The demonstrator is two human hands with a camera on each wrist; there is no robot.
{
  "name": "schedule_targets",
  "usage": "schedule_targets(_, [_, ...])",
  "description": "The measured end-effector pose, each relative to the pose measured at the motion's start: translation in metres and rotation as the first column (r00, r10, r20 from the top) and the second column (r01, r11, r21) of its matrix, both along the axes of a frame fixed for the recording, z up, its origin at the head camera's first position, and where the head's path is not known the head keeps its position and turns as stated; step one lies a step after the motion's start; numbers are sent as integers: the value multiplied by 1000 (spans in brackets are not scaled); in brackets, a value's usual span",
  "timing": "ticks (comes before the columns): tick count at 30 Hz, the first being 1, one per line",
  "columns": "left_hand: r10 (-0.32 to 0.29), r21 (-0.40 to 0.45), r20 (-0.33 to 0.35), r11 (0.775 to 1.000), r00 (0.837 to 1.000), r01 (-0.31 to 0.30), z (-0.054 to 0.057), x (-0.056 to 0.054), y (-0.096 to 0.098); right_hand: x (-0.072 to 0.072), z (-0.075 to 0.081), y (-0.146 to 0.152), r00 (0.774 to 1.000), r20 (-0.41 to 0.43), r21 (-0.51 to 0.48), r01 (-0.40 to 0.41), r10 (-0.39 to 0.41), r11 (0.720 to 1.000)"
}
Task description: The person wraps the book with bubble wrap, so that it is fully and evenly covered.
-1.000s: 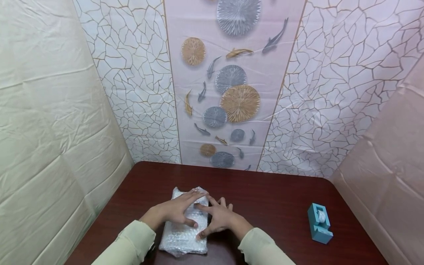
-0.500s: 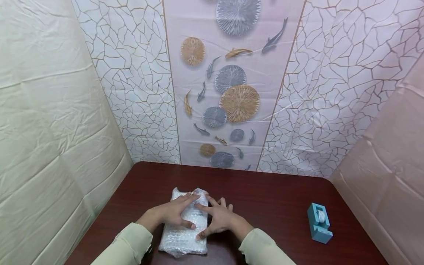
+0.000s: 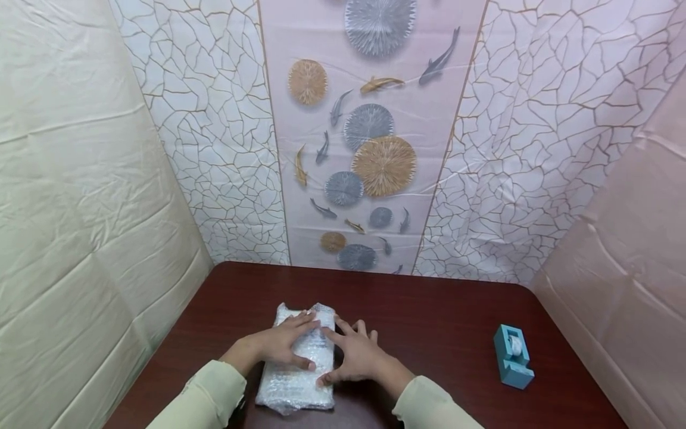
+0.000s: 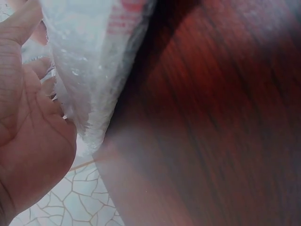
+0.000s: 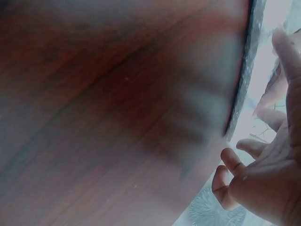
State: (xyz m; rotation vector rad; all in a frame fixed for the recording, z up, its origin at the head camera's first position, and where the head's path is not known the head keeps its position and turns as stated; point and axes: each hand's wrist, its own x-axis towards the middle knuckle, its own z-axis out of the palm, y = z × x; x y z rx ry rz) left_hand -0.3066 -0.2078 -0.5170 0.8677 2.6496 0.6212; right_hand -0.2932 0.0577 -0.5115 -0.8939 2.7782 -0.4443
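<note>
A flat rectangular package in bubble wrap (image 3: 300, 387) lies on the dark red-brown table, its long side running away from me. My left hand (image 3: 284, 344) rests across its upper left part, fingers spread and fairly straight, thumb on the top face. On the right edge, my right hand (image 3: 356, 356) touches the wrap with thumb and index finger, while its other fingers stick out past the edge. In the left wrist view some red print shows through the bubble wrap (image 4: 89, 52). The right wrist view shows the package's side edge (image 5: 244, 70) beside the fingers.
A teal tape dispenser (image 3: 513, 357) with a roll of clear tape stands at the right of the table (image 3: 429, 333). Behind the table hangs a patterned cloth (image 3: 386, 167), with pale cloth walls on both sides.
My left hand has drawn back slightly toward me and left over the wrap. The right hand has barely moved, and the package stays in place. The view has shifted a little.
</note>
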Motion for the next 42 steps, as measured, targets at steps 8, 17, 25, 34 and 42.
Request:
schedule_targets(8, [10, 2, 15, 1000, 1000, -10, 1, -2, -1, 13, 0, 9, 996, -82, -63, -47, 42, 997])
schedule_targets(17, [-32, 3, -24, 999, 999, 32, 8, -10, -2, 26, 10, 34, 978, -207, -176, 1, -38, 984])
schedule_targets(25, [-35, 6, -10, 999, 999, 35, 7, -10, -1, 41, 15, 65, 940, -292, -236, 107, -175, 966])
schedule_targets(34, [-33, 9, 0, 999, 999, 33, 5, -8, 2, 58, 15, 109, 918, -261, -237, 239, -299, 942])
schedule_targets(42, [-24, 5, 4, 1000, 1000, 24, 4, -5, 2, 67, 19, 136, 901, -235, -237, 312, -366, 920])
